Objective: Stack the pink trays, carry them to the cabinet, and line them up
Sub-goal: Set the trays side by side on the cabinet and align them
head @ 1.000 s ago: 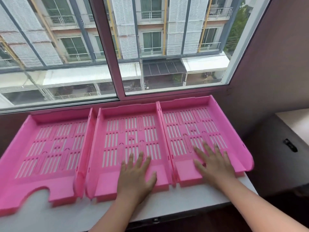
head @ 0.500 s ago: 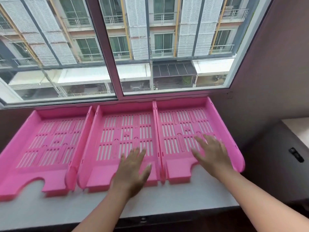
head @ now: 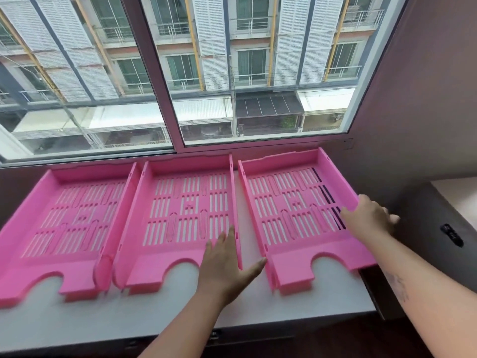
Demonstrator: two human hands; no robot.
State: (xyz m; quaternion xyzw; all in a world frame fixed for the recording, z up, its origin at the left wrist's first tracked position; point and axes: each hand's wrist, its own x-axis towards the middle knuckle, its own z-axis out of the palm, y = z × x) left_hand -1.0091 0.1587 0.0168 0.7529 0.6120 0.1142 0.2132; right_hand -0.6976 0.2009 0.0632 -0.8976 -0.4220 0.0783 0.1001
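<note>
Three pink slotted trays lie side by side on the white cabinet top (head: 154, 311) under the window. The left tray (head: 77, 215) and the middle tray (head: 185, 202) touch. A gap separates the right tray (head: 291, 202) from the middle one, and its right side hangs past the cabinet's right edge. My right hand (head: 369, 218) grips the right tray's right wall. My left hand (head: 227, 262) is spread flat at the middle tray's right wall, with the thumb reaching into the gap.
The window (head: 232, 73) and its sill run right behind the trays. A dark wall (head: 426, 99) closes the right side. Lower at the right is a pale surface (head: 456, 195) and a small black fitting (head: 451, 235).
The right tray has slid to the right, away from the middle tray. My right hand moved from its floor to its right wall. My left hand shifted right to the middle tray's edge.
</note>
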